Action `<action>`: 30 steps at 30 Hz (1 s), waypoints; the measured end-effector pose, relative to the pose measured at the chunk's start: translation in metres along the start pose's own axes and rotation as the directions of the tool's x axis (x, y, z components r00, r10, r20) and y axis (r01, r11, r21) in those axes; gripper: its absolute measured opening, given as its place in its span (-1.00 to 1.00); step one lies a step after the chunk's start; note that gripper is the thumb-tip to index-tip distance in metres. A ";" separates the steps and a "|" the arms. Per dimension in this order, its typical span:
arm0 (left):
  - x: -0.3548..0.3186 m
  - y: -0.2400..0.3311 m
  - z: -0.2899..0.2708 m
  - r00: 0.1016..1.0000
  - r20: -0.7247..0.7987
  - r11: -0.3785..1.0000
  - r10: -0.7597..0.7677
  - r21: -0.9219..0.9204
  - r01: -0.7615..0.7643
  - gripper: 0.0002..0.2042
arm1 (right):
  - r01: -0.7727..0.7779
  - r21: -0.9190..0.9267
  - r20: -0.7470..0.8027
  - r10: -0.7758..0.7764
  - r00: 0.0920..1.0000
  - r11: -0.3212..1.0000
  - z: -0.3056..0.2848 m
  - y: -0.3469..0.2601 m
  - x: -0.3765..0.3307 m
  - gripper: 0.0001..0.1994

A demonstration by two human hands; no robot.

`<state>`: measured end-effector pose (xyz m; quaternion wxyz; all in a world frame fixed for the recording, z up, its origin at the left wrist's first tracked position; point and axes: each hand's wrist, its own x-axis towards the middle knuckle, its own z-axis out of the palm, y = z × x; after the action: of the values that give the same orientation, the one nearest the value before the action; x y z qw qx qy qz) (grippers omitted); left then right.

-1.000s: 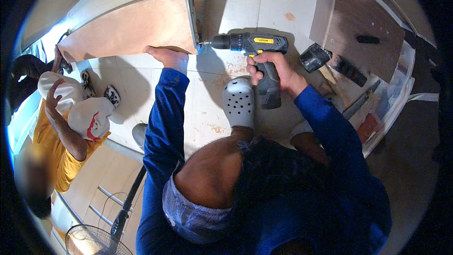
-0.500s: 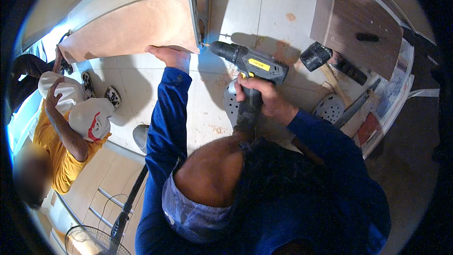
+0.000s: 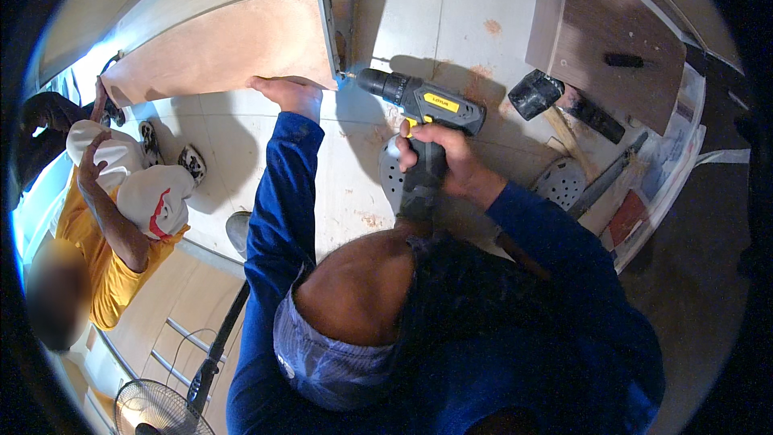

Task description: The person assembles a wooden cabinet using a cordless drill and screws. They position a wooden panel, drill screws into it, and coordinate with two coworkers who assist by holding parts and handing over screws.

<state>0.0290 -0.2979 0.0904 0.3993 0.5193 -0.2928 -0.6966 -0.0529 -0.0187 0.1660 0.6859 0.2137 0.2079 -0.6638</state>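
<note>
My right hand (image 3: 457, 163) is wrapped around the handle of a grey and black cordless drill (image 3: 435, 106) with a yellow label, index finger at the trigger. The drill points left, and its bit (image 3: 349, 76) reaches the lower corner of a metal bracket (image 3: 341, 20) on the end of a long wooden panel (image 3: 225, 44). I cannot tell whether the bit has entered anything. My left hand (image 3: 290, 97) grips the panel's near edge close to that corner, thumb along the edge and the other fingers mostly hidden.
At left, a person in a yellow shirt (image 3: 149, 262) crouches with one hand at the panel's far end. To the right are a brown wooden box (image 3: 616, 36), a black-headed mallet (image 3: 537, 95) and a hand saw (image 3: 608, 179). A fan (image 3: 157, 407) stands lower left.
The drill and my right hand have shifted very slightly left and down. Both hands keep their grips, and the panel has barely moved.
</note>
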 end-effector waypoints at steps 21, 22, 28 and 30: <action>0.003 -0.001 -0.006 0.998 0.054 0.998 -0.023 -0.061 0.026 -0.11 | -0.017 -0.223 -0.014 0.015 1.000 0.975 -0.031 -0.036 0.015 -0.77; 0.002 -0.001 -0.005 0.998 0.061 0.999 -0.009 -0.044 0.011 -0.11 | -0.032 -0.192 0.008 0.034 0.999 0.981 -0.033 -0.037 0.016 -0.78; 0.001 -0.001 -0.004 0.998 0.061 0.999 -0.025 -0.028 0.027 -0.08 | -0.055 -0.109 0.015 0.057 0.998 0.993 -0.040 -0.031 0.017 -0.78; 0.002 -0.001 -0.006 0.997 0.072 0.999 -0.032 -0.027 0.034 -0.07 | -0.070 -0.005 0.010 0.070 0.997 0.998 -0.035 -0.023 0.016 -0.78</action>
<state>0.0343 -0.2990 0.0868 0.3842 0.4933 -0.2883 -0.7252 -0.0754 -0.0124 0.1275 0.7104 0.2156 0.1983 -0.6400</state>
